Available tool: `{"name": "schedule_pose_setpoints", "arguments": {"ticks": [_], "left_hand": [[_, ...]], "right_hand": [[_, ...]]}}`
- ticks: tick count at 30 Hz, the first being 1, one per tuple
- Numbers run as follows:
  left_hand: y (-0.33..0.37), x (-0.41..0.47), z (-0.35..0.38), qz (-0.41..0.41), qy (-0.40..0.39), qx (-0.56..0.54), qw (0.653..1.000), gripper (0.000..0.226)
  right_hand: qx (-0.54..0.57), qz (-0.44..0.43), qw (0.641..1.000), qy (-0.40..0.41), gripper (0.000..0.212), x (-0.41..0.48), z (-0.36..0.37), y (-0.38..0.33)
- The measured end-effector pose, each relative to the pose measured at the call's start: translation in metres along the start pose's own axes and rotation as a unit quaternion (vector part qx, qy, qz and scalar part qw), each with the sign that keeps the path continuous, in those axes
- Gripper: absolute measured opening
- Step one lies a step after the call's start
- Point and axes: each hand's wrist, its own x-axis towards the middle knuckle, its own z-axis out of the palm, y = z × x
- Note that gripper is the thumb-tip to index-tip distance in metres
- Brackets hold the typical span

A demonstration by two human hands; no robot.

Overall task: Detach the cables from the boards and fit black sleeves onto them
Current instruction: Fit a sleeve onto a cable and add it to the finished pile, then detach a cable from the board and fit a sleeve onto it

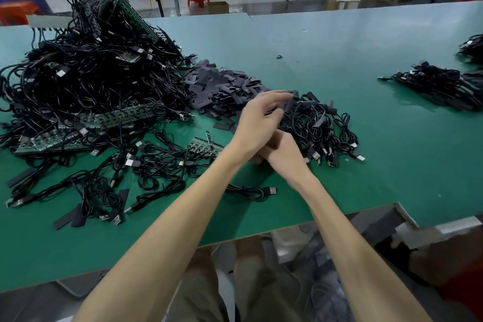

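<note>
A big heap of black USB cables (86, 73) lies at the left, with green boards (112, 119) sticking out of it. A small board (206, 145) lies nearer the middle. A pile of flat black sleeves (222, 89) sits behind my hands. My left hand (258, 123) reaches across to the right and pinches a black sleeve (289, 107) between thumb and fingers, above a pile of sleeved cables (321, 125). My right hand (285, 157) lies under the left wrist with its fingers curled out of sight. Whether it holds anything is hidden.
The green table (339, 47) carries another bundle of cables (439, 83) at the far right. Loose cables and stray sleeves (70, 219) lie front left, and one cable (251, 191) lies near my forearms. The table's front edge runs just below my elbows. Red stools and benches stand behind.
</note>
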Motion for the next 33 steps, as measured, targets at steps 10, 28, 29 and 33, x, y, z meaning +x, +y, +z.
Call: {"name": "schedule_pose_setpoints", "arguments": {"ticks": [10,28,29,33], "left_hand": [[-0.038,-0.053,-0.106,-0.137,-0.05,0.365,0.92,0.026],[-0.035,-0.056,-0.106,-0.212,0.053,0.241,0.946,0.038],[-0.035,-0.056,-0.105,-0.193,0.056,0.214,0.956,0.035],[-0.033,-0.059,-0.1,-0.124,0.079,0.122,0.982,0.014]], "right_hand": [[0.028,-0.011,0.999,-0.017,0.011,0.005,0.002,0.009],[-0.007,-0.011,0.999,-0.048,0.013,0.003,0.001,0.01],[-0.014,-0.014,0.998,-0.051,0.014,0.003,0.001,0.01],[-0.077,-0.024,0.994,-0.067,0.028,0.002,0.002,0.009]]}}
